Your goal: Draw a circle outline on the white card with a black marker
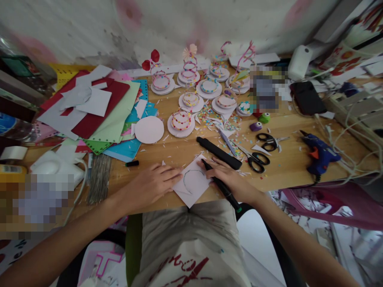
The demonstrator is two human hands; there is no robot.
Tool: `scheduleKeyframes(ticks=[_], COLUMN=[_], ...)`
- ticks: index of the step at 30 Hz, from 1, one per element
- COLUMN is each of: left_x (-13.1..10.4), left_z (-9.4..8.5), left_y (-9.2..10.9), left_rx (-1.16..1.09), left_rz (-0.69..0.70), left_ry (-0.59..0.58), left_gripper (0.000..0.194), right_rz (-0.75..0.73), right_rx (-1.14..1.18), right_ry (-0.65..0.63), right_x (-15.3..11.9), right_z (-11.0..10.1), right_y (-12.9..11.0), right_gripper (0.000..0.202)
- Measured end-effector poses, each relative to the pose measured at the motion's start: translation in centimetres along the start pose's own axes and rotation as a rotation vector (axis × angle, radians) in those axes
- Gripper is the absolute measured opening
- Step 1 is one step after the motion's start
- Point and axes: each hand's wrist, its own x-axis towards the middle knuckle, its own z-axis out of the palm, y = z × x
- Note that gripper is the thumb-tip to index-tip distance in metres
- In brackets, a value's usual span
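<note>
Here, right hand [223, 172] gripping black pen [220, 184], square white card [192, 181] (curved line)

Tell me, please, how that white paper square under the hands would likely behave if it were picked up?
The white paper square looks thin and flat, so probably light and floppy. The left hand presses it down while the right hand holds a black pen, suggesting it slides easily.

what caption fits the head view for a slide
Left hand steadies a white paper square while right hand holds a black pen.
</note>
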Motion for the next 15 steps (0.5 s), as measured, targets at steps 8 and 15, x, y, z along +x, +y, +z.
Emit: scheduleKeyframes(ticks=[8,15], left_x=[-0.1,0.0], left_z=[0.2,0.5], left_y=[0.3,0.3], left_rx=[-0.018,-0.044], left_rz=[-0.035,-0.025], left_ry=[-0.001,0.017], left_gripper=[0.036,0.038], right_rz=[0.007,0.057], right_rx=[0.011,0.061], right_ry=[0.01,0.115], right_x=[0.1,0.0], right_z=[-0.2,-0.5], right_y=[-0.2,-1.4], right_gripper=[0.023,0.024])
